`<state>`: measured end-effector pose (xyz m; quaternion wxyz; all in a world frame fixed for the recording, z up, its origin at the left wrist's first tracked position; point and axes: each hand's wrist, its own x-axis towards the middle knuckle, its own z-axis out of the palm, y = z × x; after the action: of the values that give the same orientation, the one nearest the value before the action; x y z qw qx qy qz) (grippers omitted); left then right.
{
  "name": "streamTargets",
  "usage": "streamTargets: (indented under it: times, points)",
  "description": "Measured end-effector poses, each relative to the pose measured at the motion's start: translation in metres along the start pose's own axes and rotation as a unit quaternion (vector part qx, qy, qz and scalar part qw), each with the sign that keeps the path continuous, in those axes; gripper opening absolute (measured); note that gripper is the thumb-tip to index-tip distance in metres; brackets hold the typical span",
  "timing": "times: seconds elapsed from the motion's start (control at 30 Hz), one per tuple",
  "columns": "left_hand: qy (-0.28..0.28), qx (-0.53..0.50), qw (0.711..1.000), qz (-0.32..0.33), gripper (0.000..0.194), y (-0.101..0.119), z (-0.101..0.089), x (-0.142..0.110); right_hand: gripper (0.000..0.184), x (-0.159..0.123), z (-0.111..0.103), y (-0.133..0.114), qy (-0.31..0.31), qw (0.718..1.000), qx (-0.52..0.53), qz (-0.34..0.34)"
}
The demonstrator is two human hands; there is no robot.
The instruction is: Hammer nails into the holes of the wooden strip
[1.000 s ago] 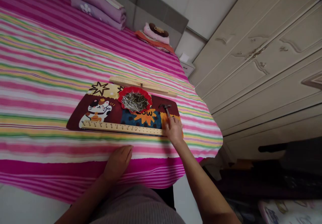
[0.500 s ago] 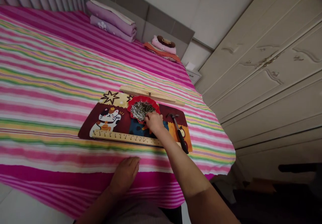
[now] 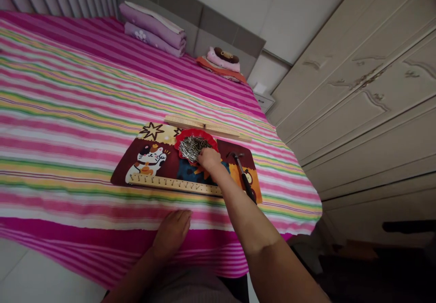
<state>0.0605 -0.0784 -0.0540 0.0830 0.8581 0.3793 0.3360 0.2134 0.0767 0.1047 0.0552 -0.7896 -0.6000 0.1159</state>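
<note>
My right hand (image 3: pixel 209 160) reaches to the near right side of a red scalloped bowl (image 3: pixel 180 135) heaped with silvery nails (image 3: pixel 191 147). Its fingers are bunched together at the nails; the fingertips are hidden, and I cannot see what is between them. My left hand (image 3: pixel 173 231) lies flat on the bed's near edge, holding nothing. Between the hands and the bowl is a narrow wooden strip (image 3: pixel 175 184), with several nails standing in its left part and small holes further right. A black-handled hammer (image 3: pixel 245 179) lies right of the bowl.
Bowl, strip and hammer rest on a patterned mat (image 3: pixel 170 168) with a cartoon cat. Behind it lie bare wooden strips (image 3: pixel 190 122) on the striped bedspread (image 3: pixel 85 130). Folded purple bedding (image 3: pixel 155 28) and a smaller folded stack (image 3: pixel 223 63) sit at the headboard. Wardrobe doors (image 3: pixel 368 94) stand to the right.
My right hand stays at the bowl, its fingers now slightly deeper among the nails. The whole view has shifted a little; my left hand stays at the bed's edge.
</note>
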Motion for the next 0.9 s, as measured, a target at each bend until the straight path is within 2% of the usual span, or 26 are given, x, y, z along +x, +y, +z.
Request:
streamTargets:
  times: [0.13,0.27,0.33,0.4,0.47,0.57,0.63,0.7,0.77,0.9]
  points:
    - [-0.009,-0.001,1.0,-0.006,0.025,0.001,-0.001,0.001,0.016,-0.004,0.002,0.011,0.047,0.994,0.093,-0.012]
    - [-0.006,-0.004,1.0,-0.003,0.024,0.0,-0.001,0.0,0.02,-0.022,0.004,0.027,0.1,0.973,0.205,-0.027]
    - [-0.008,-0.005,1.0,-0.005,0.024,0.0,0.0,0.0,0.018,-0.04,0.006,0.036,0.108,0.938,0.327,-0.038]
    - [-0.012,-0.003,1.0,-0.004,0.025,0.0,-0.001,0.0,0.013,-0.062,0.012,0.046,0.093,0.882,0.46,-0.043]
    - [-0.018,-0.003,1.0,0.0,0.025,0.0,-0.002,0.001,0.011,-0.084,0.02,0.055,0.063,0.836,0.545,-0.025]
    - [-0.026,-0.011,1.0,-0.004,0.025,0.0,-0.004,0.002,0.012,-0.108,0.034,0.064,0.044,0.796,0.603,0.02]
    - [-0.031,-0.017,0.999,-0.014,0.025,0.0,-0.004,0.002,0.012,-0.116,0.042,0.066,0.053,0.782,0.621,0.029]
    - [-0.038,-0.022,0.999,-0.019,0.025,0.0,-0.004,0.001,0.013,-0.118,0.048,0.066,0.068,0.776,0.627,0.02]
    - [-0.045,-0.024,0.998,-0.023,0.025,0.0,-0.004,0.001,0.012,-0.118,0.051,0.064,0.076,0.783,0.618,-0.004]
    - [-0.05,-0.015,0.998,-0.024,0.025,0.001,-0.006,0.002,0.008,-0.118,0.054,0.064,0.133,0.842,0.516,-0.087]
